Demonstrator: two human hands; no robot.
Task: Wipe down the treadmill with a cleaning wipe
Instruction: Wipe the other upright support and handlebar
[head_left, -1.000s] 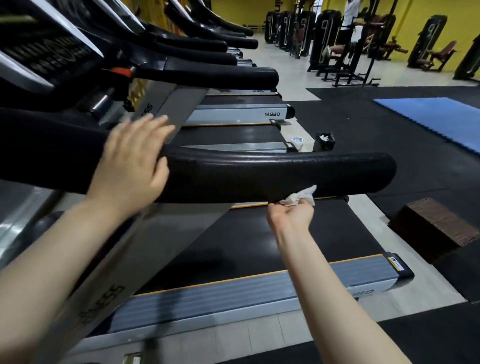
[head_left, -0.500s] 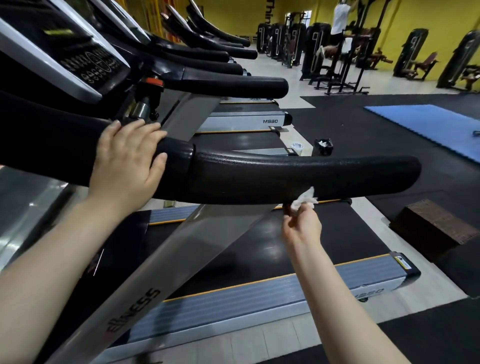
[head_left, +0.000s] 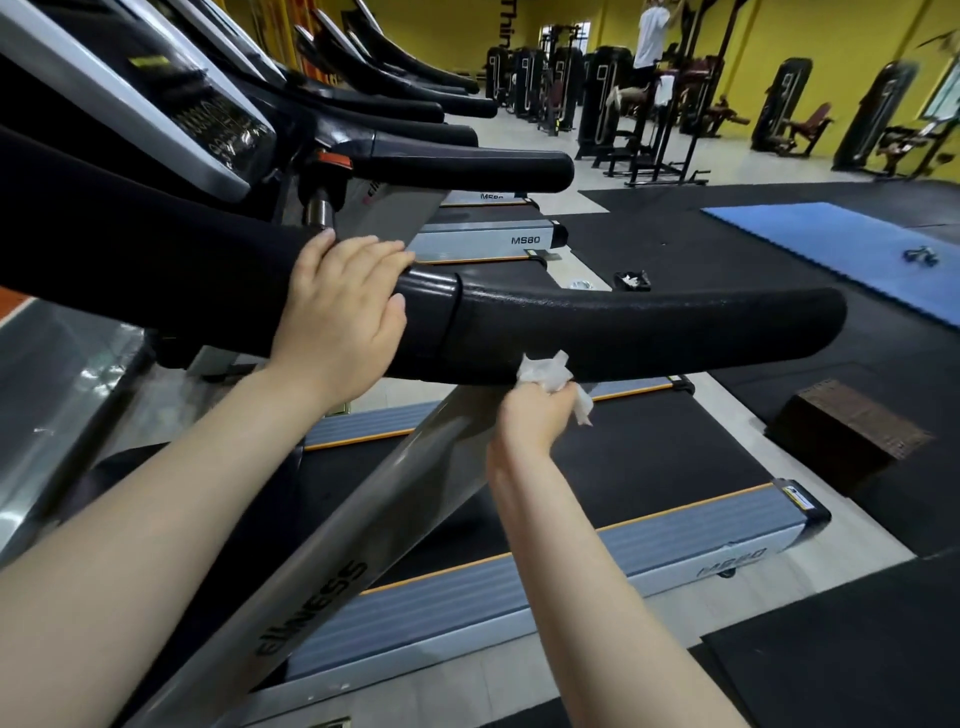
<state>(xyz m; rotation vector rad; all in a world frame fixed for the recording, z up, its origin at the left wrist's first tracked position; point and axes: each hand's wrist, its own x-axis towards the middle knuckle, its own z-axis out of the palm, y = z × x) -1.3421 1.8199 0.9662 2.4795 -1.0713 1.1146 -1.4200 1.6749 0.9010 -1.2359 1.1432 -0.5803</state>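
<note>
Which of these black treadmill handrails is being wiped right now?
The nearest handrail: the right hand presses a white wipe against its underside, and the left hand rests on it.

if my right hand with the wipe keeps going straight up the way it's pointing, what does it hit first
The black handrail. The right hand sits just under it, and the wipe it grips already looks pressed to the rail's underside, though exact contact is hard to judge from this angle.

Right hand (head_left: 537, 413) is gripping a crumpled white wipe (head_left: 546, 375) and pressing it against the underside of the treadmill's black padded handrail (head_left: 649, 327). Left hand (head_left: 340, 317) is resting flat on the same handrail, nearer the console (head_left: 208, 124). Grey upright (head_left: 322, 566) is slanting down below both forearms; the belt (head_left: 649, 467) is lying beyond.
</note>
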